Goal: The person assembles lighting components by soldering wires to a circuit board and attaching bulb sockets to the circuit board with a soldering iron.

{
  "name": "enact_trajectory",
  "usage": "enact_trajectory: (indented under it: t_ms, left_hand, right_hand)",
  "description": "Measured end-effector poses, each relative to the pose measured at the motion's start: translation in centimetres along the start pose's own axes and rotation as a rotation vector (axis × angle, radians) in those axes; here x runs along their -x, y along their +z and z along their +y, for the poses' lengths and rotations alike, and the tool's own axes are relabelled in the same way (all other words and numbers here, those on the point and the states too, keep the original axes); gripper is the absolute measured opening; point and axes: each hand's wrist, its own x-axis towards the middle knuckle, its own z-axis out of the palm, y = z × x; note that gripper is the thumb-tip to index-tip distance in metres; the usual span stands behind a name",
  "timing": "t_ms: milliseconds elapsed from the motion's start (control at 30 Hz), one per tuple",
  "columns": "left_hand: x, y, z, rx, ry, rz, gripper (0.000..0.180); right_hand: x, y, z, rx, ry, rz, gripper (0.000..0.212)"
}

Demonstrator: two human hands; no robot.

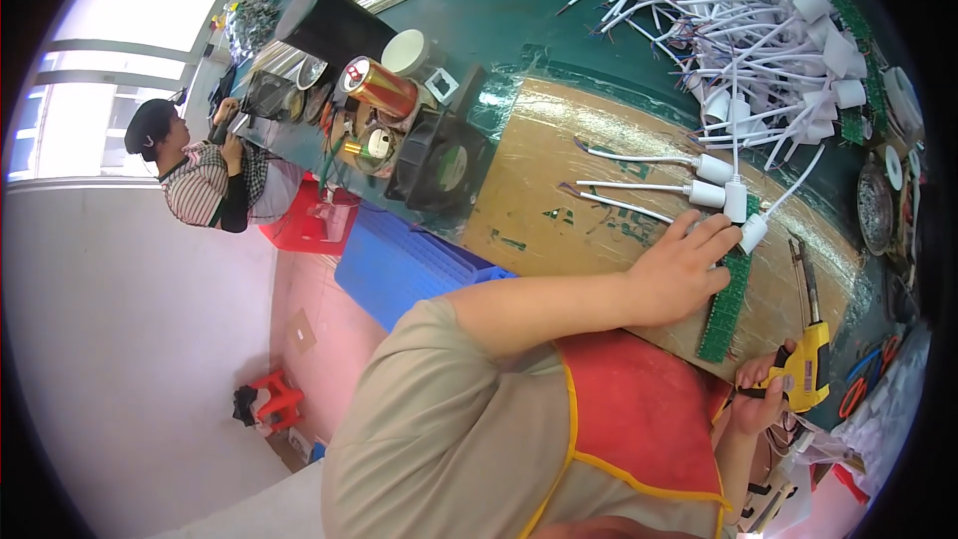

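My left hand (681, 271) reaches over a strip of green circuit boards (724, 314), its fingers bent down at the end of a white cable connector (735, 202). Another white connector (753, 234) with a cable lies against its fingertips. What the fingertips grip underneath is partly hidden. My right hand (762, 387) is closed round the handle of a yellow soldering gun (804, 369), whose metal tip points away from me beside the boards. Further white cable connectors (707, 194) lie in a row just beyond my left hand, on a scratched brown board (569, 130).
A large heap of white cabled connectors (763, 35) covers the far right. Left of the board stand a black fan (431, 165), a red-gold can (379, 87) and a black cylinder (334, 25). A blue crate (399, 265) is below the table edge. Another person (205, 175) works at the far left.
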Motion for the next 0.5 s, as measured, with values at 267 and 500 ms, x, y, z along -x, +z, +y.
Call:
enact_trajectory:
  t_ms: [267,500]
  left_hand:
    - [-0.8,-1.1,-0.5,-0.043,0.073,-0.093,0.011]
    - [-2.0,-1.1,-2.1,-0.051,0.125,-0.096,0.012]
  right_hand:
    - [0.2,-0.1,0.0,0.01,0.017,-0.005,0.061]
    - [0.2,0.8,0.0,0.019,0.004,0.004,0.064]
